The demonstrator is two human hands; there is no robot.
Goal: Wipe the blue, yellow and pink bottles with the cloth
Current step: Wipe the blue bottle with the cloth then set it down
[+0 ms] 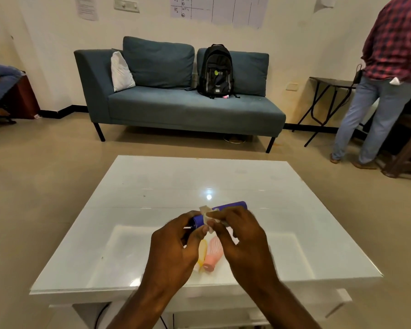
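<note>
I hold the blue bottle (pixel 230 206) lying sideways above the white table (pixel 152 186). My left hand (pixel 176 245) grips its near end. My right hand (pixel 242 236) pinches a small pale cloth (pixel 205 213) against the bottle's middle. Under my hands, the yellow bottle (pixel 202 252) and the ribbed pink bottle (pixel 213 254) lie side by side on the table, partly hidden by my fingers.
Beyond the table stands a blue sofa (pixel 176 108) with a black backpack (pixel 215 71) and a white cushion (pixel 121 72). A person in a plaid shirt (pixel 394 43) stands at the right by a dark folding table (pixel 330 81). Another person's legs (pixel 0 79) show at the far left.
</note>
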